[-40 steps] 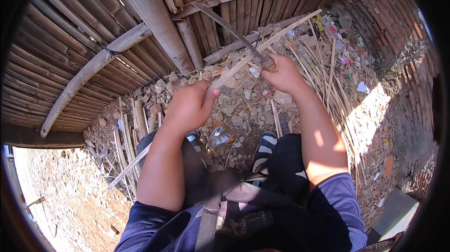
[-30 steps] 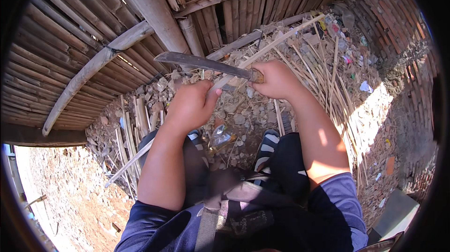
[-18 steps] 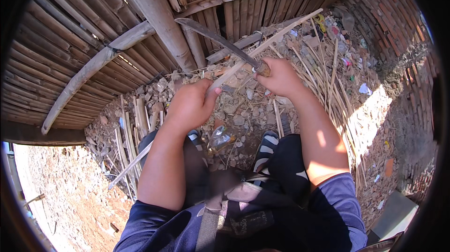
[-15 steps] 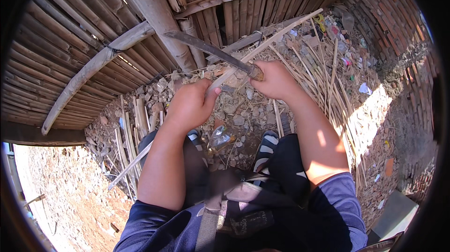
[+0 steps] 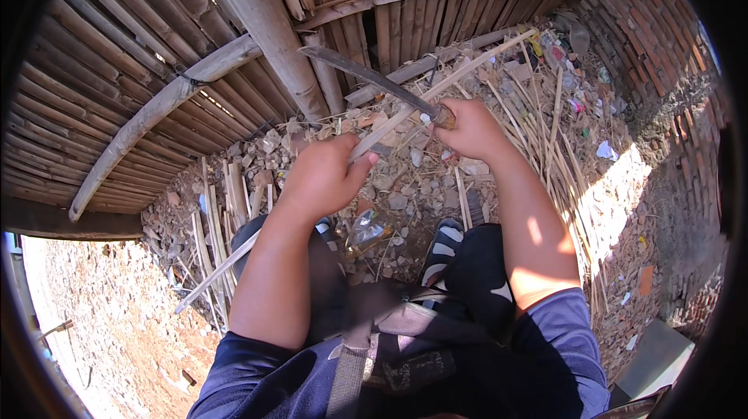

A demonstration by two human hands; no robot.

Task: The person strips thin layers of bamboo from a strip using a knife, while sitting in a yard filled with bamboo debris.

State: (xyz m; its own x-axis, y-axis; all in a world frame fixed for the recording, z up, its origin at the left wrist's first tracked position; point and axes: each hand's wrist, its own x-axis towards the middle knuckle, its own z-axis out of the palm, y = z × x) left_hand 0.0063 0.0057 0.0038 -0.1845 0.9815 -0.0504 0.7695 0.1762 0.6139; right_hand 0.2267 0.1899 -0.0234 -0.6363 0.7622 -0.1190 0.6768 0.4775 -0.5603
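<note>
While its near end projects to the left of the left forearm (image 5: 269, 294), the long, pale, narrow split-bamboo strip (image 5: 475, 68) passes beneath that arm, its long axis running diagonally from near left to far right. It looks light, nearly straight and slender. The left hand (image 5: 318, 176) is closed in a fist around it, thumb pressed along it. Between the forearms, free room extends down to the rubble-strewn brown ground (image 5: 401, 254). The right hand (image 5: 471, 131) is wrapped around the brown wooden handle (image 5: 445, 117) of a dark, slightly curved metal machete (image 5: 366, 75). The machete crosses the strip beyond the left fist, pointing far left; contact cannot be confirmed. Its tip appears beside the thick grey-brown bamboo post (image 5: 269, 37) at the ground's far edge. The strip's far end points toward the ground's far right corner.
</note>
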